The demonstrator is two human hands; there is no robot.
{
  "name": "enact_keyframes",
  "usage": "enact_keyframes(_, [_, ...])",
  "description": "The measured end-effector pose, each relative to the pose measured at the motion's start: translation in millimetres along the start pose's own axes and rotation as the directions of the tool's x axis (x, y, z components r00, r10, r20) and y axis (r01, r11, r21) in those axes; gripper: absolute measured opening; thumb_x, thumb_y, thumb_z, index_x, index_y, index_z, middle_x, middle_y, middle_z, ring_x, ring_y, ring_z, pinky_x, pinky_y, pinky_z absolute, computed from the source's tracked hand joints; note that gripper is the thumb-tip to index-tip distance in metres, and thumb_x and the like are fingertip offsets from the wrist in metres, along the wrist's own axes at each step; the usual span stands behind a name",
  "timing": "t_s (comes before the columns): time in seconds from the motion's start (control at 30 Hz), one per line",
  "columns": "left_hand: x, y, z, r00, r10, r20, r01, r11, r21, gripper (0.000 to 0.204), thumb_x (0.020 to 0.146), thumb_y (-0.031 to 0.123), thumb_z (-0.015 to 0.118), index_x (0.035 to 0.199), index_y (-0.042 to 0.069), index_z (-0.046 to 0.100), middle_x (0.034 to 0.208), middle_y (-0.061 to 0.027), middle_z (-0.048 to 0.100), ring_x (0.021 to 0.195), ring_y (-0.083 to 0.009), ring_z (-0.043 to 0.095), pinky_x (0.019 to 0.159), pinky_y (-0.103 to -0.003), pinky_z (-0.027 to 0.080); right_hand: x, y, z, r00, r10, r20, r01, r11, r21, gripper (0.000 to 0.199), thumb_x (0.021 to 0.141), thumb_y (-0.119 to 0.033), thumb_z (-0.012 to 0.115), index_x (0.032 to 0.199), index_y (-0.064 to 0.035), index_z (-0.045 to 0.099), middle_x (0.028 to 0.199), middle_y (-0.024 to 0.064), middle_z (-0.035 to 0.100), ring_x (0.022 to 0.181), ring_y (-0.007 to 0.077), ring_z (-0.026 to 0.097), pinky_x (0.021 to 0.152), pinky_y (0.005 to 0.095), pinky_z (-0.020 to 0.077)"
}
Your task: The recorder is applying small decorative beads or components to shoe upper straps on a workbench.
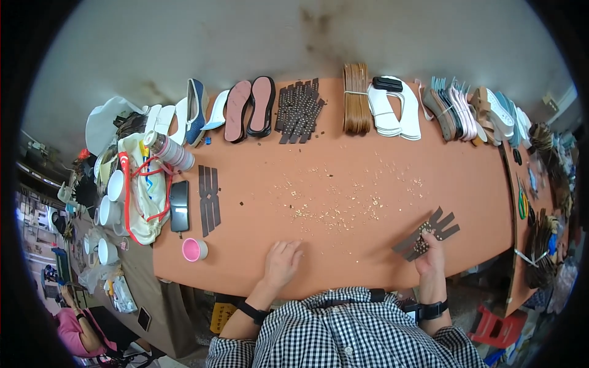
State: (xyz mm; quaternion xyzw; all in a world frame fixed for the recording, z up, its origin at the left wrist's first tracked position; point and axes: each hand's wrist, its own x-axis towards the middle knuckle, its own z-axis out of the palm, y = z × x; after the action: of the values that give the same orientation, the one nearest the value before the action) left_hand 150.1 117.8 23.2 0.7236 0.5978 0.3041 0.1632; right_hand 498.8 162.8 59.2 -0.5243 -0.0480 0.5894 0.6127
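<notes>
Head view shows a long orange worktable (380, 159) spreading out ahead of both sets of fingers, its near edge just behind the wrists. Along the far edge, well beyond the fingertips, lies a row of shoe parts: a stack of white soles (396, 113), a bundle of tan straps (355, 98), a heap of dark studded strips (299, 110), a pair of pink insoles (251, 109) and mixed sandal pieces (469, 113) off to the right. Far to the left of the left fingers sits a cream bag with red handles (144, 190), a black phone (179, 205) and a flat dark strap cutout (208, 199) beside it. Left of the left fingers, near the table edge, stands a small pink cup (194, 249). Small gold studs (334, 211) are scattered just ahead of the fingers, between the two hands. The right hand (431, 257) is closed around the lower end of a dark studded strap piece (427, 233), its fingers curled under it and the thumb on top, the piece fanning up and away from the fingertips. The left hand (282, 260) rests palm down on the table, fingers loosely bent, holding nothing that I can see, the nearest studs just past its fingertips.
</notes>
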Motion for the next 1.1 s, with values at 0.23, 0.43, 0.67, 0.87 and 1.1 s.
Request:
enact_keyframes(0.23, [5.1,-9.8,9.4,0.893,-0.45,-0.015,0.416,0.838,-0.354,0.028,0.075,0.005,0.062,0.102,0.0,0.056,0.086,-0.0115,0.057,0.073,-0.021,0.058,0.066,-0.029,0.048,-4.9,-6.7,-5.0,0.999,-0.053,-0.006,0.053,0.998,0.02,0.023,0.075,0.004,0.055,0.092,-0.0113,0.051,0.08,-0.0015,0.052,0.068,0.0121,0.052,0.063,0.0262,0.0453])
enact_keyframes(0.43, [28.6,-14.0,36.2,0.803,-0.55,0.231,0.571,0.595,-0.565,0.033,0.076,0.003,0.061,0.107,-0.004,0.052,0.096,-0.0129,0.057,0.081,-0.0157,0.059,0.071,-0.027,0.049,-8.8,-4.6,-8.3,0.999,-0.041,0.003,0.041,0.997,0.073,0.021,0.075,0.002,0.058,0.09,-0.0118,0.053,0.078,-0.0028,0.054,0.066,0.0125,0.054,0.061,0.0283,0.0471])
enact_keyframes(0.67, [43.2,5.3,37.8,0.786,-0.482,0.387,0.589,0.393,-0.707,0.028,0.079,-0.001,0.057,0.106,-0.004,0.053,0.099,-0.01,0.057,0.09,-0.0144,0.056,0.079,-0.025,0.047,-19.6,-14.6,-13.3,0.99,-0.125,-0.06,0.129,0.99,0.059,0.021,0.074,0.005,0.055,0.09,-0.0085,0.052,0.077,0.0,0.054,0.064,0.0128,0.053,0.057,0.0269,0.0474])
enact_keyframes(0.87, [43.1,-2.9,47.3,0.773,-0.504,0.385,0.601,0.386,-0.7,0.023,0.079,-0.001,0.058,0.103,-0.003,0.055,0.086,-0.0048,0.059,0.078,-0.01,0.055,0.072,-0.021,0.045,-20.6,-21.3,-27.2,0.983,-0.14,-0.12,0.146,0.988,0.044,0.022,0.073,0.006,0.053,0.091,-0.0073,0.052,0.077,-0.0003,0.053,0.064,0.0126,0.053,0.057,0.0266,0.047])
enact_keyframes(1.1, [91.8,32.6,46.2,0.824,-0.419,0.381,0.563,0.531,-0.633,0.016,0.08,0.004,0.059,0.095,-0.002,0.059,0.081,-0.0031,0.059,0.073,-0.0079,0.054,0.066,-0.02,0.045,-5.5,-24.5,-23.2,0.986,-0.145,-0.082,0.144,0.989,-0.016,0.023,0.072,0.006,0.053,0.091,-0.0072,0.052,0.077,-0.0008,0.053,0.067,0.0121,0.053,0.06,0.0264,0.0451])
